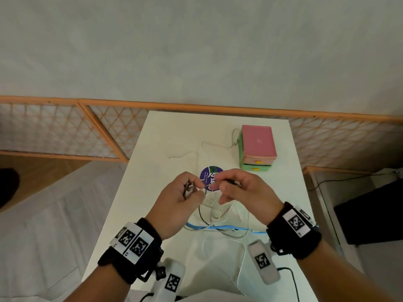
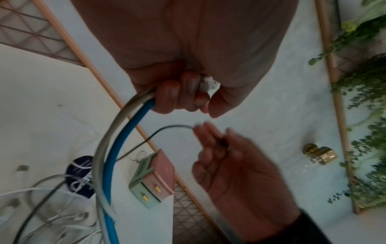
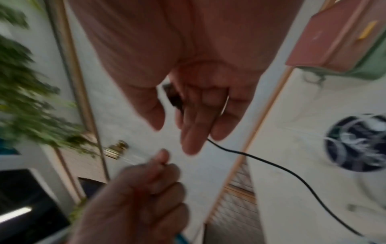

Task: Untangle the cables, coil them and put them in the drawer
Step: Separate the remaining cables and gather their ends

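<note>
Both hands hover over the white table amid a tangle of cables. My left hand grips a blue cable and a grey-white cable together, with a white plug in its curled fingers. My right hand holds the black plug of a thin black cable against its fingers. More blue cable and thin white cables lie on the table. The pink and green drawer box stands at the far right, both drawers shut.
A round purple sticker lies under the cables, just beyond the hands. A wooden lattice fence runs behind the table. A black box sits off the right edge. Green plants and a brass object show by the wall.
</note>
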Action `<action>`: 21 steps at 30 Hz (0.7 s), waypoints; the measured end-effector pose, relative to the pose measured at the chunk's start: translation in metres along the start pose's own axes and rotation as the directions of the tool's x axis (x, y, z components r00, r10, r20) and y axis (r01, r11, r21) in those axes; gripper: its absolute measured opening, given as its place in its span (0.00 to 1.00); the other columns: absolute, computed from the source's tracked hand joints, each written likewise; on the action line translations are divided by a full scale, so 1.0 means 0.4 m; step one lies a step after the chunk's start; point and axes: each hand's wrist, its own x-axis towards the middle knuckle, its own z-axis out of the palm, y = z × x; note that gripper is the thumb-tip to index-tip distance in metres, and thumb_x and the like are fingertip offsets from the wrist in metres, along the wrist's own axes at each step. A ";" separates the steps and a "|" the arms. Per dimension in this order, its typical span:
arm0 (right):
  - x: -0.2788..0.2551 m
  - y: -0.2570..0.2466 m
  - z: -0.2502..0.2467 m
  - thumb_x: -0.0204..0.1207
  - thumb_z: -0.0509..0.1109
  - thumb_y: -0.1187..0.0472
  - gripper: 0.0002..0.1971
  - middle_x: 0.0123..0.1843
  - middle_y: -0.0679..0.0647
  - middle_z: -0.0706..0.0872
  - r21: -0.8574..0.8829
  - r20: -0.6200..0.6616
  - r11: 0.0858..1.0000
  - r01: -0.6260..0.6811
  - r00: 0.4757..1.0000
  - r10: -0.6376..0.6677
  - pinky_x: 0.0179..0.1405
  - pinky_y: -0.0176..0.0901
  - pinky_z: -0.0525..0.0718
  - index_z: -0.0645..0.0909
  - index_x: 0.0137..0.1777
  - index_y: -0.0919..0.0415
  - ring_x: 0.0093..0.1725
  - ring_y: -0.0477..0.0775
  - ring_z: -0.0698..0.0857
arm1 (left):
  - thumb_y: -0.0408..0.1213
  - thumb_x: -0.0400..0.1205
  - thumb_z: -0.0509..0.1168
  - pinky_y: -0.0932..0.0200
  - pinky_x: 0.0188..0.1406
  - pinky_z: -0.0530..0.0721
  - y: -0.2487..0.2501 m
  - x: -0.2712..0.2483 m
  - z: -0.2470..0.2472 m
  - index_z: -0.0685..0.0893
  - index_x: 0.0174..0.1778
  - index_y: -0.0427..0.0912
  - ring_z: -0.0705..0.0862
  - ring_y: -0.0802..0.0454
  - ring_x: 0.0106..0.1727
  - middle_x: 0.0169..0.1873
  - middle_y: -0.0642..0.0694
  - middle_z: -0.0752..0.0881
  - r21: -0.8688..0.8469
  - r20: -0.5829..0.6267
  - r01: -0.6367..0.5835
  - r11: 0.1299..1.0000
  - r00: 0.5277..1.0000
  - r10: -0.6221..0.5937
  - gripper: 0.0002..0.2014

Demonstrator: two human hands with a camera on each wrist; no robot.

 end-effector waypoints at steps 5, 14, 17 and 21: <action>-0.034 -0.097 -0.002 0.87 0.68 0.67 0.12 0.57 0.48 0.95 -0.123 -0.013 0.987 0.105 0.994 -0.107 0.42 0.43 0.85 0.85 0.65 0.56 0.45 0.58 0.94 | 0.32 0.84 0.67 0.65 0.40 0.77 0.075 0.020 0.019 0.81 0.59 0.44 0.75 0.55 0.33 0.33 0.60 0.80 -0.099 -0.030 -0.106 0.989 0.994 0.104 0.09; -0.041 -0.111 0.018 0.88 0.65 0.52 0.17 0.35 0.47 0.89 -0.334 -0.110 0.909 0.251 0.947 -0.302 0.37 0.41 0.86 0.87 0.40 0.57 0.35 0.45 0.85 | 0.27 0.89 0.66 0.71 0.42 0.82 0.155 0.049 0.032 0.82 0.63 0.43 0.82 0.58 0.35 0.35 0.48 0.81 -0.145 0.018 -0.233 0.962 0.971 0.238 0.10; -0.040 -0.112 0.026 0.92 0.60 0.55 0.18 0.35 0.60 0.88 -0.304 -0.079 0.923 0.237 0.959 -0.273 0.38 0.49 0.87 0.83 0.46 0.65 0.34 0.54 0.85 | 0.34 0.92 0.65 0.58 0.48 0.87 0.158 0.051 0.033 0.83 0.63 0.46 0.88 0.52 0.37 0.33 0.52 0.86 -0.130 0.078 -0.267 0.955 0.957 0.278 0.07; -0.053 -0.131 0.058 0.93 0.55 0.55 0.15 0.32 0.44 0.79 -0.274 -0.029 0.928 0.252 0.962 -0.270 0.36 0.38 0.78 0.79 0.48 0.56 0.32 0.42 0.76 | 0.38 0.92 0.63 0.49 0.46 0.91 0.158 0.060 0.033 0.83 0.57 0.45 0.89 0.49 0.39 0.39 0.46 0.88 -0.095 0.076 -0.270 0.958 0.958 0.277 0.04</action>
